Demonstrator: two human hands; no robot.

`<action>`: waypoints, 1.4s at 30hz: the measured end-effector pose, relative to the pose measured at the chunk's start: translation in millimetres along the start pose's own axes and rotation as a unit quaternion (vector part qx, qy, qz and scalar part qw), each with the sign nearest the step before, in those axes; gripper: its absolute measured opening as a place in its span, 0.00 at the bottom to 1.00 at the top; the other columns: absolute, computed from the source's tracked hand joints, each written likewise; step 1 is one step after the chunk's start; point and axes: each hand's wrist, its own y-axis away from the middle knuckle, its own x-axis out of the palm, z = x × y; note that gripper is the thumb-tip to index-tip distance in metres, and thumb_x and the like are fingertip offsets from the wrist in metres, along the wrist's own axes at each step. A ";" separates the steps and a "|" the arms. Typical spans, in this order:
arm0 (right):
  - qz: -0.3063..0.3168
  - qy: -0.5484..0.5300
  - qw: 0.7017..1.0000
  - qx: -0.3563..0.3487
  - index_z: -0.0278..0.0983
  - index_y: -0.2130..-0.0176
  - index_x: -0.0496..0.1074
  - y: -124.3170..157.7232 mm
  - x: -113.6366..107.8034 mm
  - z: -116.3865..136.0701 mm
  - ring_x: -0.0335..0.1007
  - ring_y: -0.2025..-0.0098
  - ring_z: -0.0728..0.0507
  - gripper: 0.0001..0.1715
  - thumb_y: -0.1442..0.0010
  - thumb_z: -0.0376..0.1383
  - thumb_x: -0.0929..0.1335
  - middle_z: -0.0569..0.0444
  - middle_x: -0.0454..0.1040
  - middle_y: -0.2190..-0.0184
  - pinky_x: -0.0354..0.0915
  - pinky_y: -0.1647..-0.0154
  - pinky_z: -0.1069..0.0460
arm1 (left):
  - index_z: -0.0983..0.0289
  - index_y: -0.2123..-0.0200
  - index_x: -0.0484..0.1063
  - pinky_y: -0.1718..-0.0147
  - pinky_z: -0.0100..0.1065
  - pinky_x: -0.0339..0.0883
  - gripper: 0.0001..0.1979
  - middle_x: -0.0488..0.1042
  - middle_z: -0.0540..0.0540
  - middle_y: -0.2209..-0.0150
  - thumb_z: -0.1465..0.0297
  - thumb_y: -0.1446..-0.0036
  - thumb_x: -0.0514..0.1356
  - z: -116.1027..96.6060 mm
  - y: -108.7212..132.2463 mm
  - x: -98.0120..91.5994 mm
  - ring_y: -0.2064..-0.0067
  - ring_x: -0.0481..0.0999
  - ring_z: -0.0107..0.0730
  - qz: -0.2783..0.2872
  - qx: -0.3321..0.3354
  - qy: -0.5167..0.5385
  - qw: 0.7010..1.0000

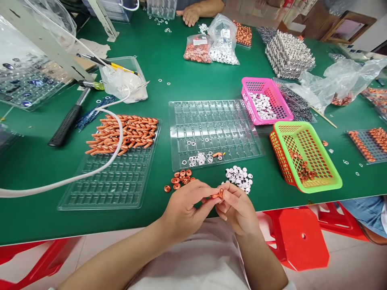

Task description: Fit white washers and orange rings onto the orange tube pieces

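Note:
My left hand (188, 206) and my right hand (241, 209) meet over the table's near edge. Between their fingertips is a small copper-coloured part (218, 194), pinched from both sides; fingers cover much of it. Just beyond my left hand lies a loose pile of copper-coloured round caps (180, 178). Past my right hand sits a heap of white discs (238, 178), some with dark marks. Farther back, a clear compartment tray (216, 129) bears white rings (200, 158) and one small orange piece with a yellow tip (218, 154).
At left, copper-coloured handle-like pieces (122, 135) fill part of another clear tray (105, 181), crossed by a white hose (119, 141). A hammer (68, 121) lies beyond. Right stand a pink basket (247, 100) and a green basket (334, 177). Another person's hand (191, 16) rests at the far edge.

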 end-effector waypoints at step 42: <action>0.002 0.020 0.999 -0.028 0.40 0.66 0.77 -4.8 -2.2 -7.6 0.68 0.80 0.52 0.13 0.53 0.40 0.78 0.58 0.75 0.74 0.69 0.82 0.57 | 0.65 0.72 0.76 0.74 0.27 0.70 0.06 0.78 0.52 0.76 0.70 0.45 0.62 -13.8 -4.2 -0.2 0.73 0.76 0.29 0.024 -0.310 0.267 0.912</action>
